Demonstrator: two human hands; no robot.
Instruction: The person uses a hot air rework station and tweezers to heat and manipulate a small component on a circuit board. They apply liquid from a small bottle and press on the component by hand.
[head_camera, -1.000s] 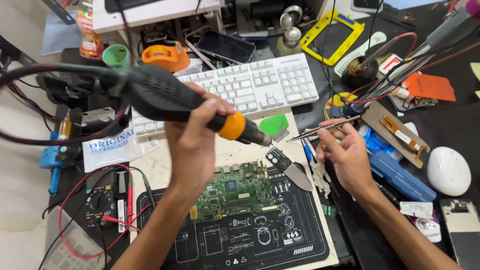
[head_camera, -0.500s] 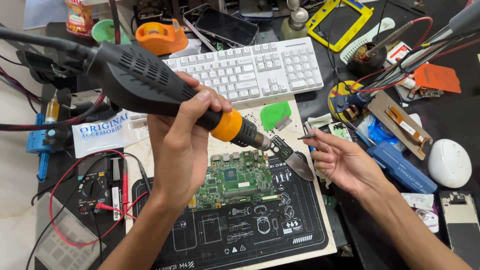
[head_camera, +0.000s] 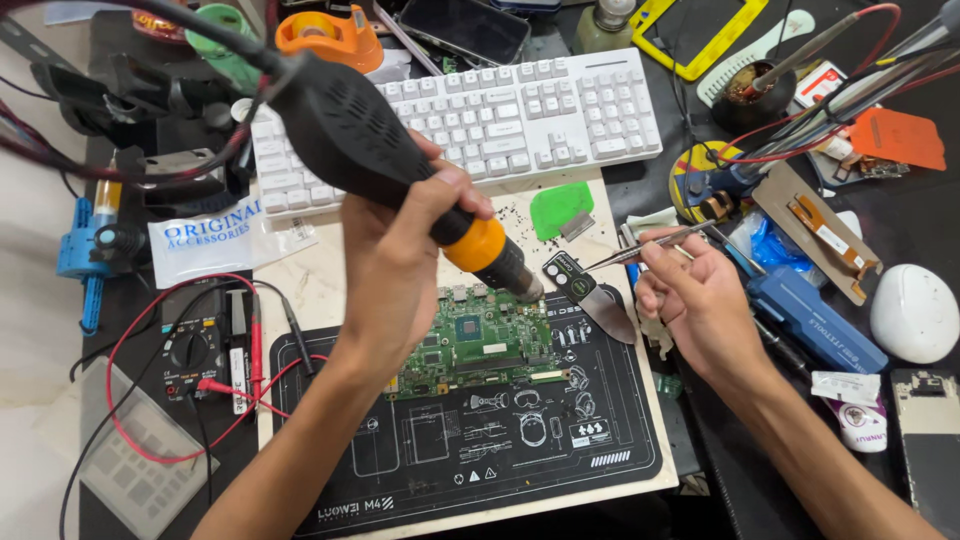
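Above green circuit board (head_camera: 478, 340), my left hand (head_camera: 395, 270) wraps black hot-air handle (head_camera: 370, 150), orange-collared nozzle (head_camera: 497, 262) angled down at board's upper right edge. My right hand (head_camera: 695, 300) pinches thin metal tweezers (head_camera: 640, 245), tips beside nozzle. Board on black printed mat (head_camera: 480, 440); white keyboard (head_camera: 470, 115) behind, cluttered bench.

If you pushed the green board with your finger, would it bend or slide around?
The green circuit board looks thin, flat and stiff, so it would probably slide rather than flop. It lies on a black mat that may grip it a little. Its small parts look easy to damage. The left hand holds a hot air tool over it, so it may be hot.
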